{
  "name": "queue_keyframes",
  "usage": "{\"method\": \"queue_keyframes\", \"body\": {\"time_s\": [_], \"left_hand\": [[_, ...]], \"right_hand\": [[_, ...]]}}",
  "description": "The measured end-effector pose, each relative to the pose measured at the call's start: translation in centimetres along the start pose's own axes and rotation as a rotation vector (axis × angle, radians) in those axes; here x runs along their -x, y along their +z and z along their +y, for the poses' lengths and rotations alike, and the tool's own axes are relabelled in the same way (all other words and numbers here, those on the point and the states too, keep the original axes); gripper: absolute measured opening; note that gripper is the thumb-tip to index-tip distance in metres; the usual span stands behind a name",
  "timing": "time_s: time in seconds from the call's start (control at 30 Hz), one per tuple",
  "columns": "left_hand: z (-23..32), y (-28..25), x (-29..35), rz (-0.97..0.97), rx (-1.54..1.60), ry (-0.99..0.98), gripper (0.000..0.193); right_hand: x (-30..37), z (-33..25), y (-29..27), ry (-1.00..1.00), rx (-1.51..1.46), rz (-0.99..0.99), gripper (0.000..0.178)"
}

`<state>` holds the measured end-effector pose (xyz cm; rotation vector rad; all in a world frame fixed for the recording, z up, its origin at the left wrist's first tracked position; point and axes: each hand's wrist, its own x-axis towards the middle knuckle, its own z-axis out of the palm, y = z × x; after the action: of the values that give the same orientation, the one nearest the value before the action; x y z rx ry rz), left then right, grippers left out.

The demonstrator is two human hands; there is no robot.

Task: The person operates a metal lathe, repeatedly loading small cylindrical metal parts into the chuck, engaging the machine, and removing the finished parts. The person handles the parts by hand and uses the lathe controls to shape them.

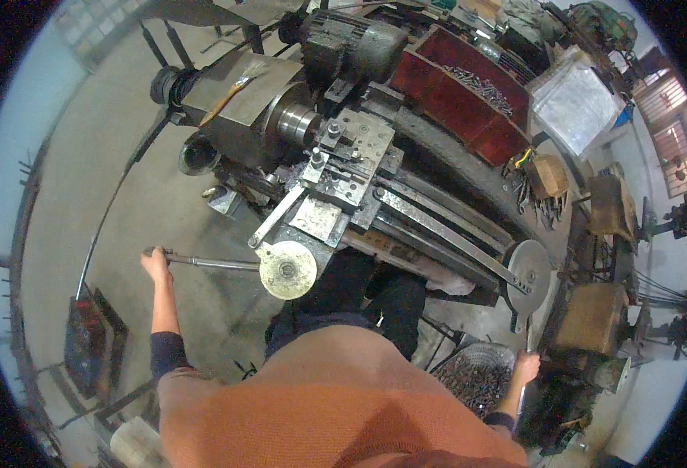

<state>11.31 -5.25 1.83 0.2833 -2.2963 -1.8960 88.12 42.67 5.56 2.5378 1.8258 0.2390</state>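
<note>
My left hand (157,265) is closed round the outer end of a long metal lever (214,263), which runs right to a pale round disc (287,270) at the front of a small lathe. On the right, my right hand (526,366) grips another metal lever (528,335) hanging below a grey round disc (527,277). A flat steel bar (452,234) links that disc to the slide. Between the two discs sits the tool block (351,148) with its bolts, close beside the shiny chuck (298,125). Any small workpiece there is too small to make out.
A brush (230,95) lies on the headstock (242,86). Behind the slide stands a red bin (468,97) with small metal parts. Hand tools (542,195) lie right of it. A basket of metal pieces (476,374) stands low by my right arm. A motor (351,47) sits at the back.
</note>
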Motion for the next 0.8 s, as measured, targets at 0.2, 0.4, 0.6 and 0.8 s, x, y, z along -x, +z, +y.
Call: {"method": "queue_keyframes", "body": {"time_s": [0.2, 0.4, 0.6, 0.8], "left_hand": [[4.6, -0.8, 1.5, -0.154, -0.440, -0.168, 0.018], [1.4, 4.1, -7.4, -0.335, -0.823, 0.403, 0.026], [-4.8, 16.1, -11.1, -0.726, -1.296, 0.700, 0.035], [-7.0, 19.6, -9.8, -0.667, -1.326, 0.647, 0.034]], "right_hand": [[-8.4, 2.6, 1.2, -0.080, 0.136, -0.048, 0.034], [-10.2, -2.9, -1.2, 0.105, 0.238, -0.018, 0.046], [-2.2, -2.2, 3.7, -0.224, -0.018, 0.320, 0.078], [7.0, -5.4, 3.4, -0.169, -0.243, 0.032, 0.050]]}}
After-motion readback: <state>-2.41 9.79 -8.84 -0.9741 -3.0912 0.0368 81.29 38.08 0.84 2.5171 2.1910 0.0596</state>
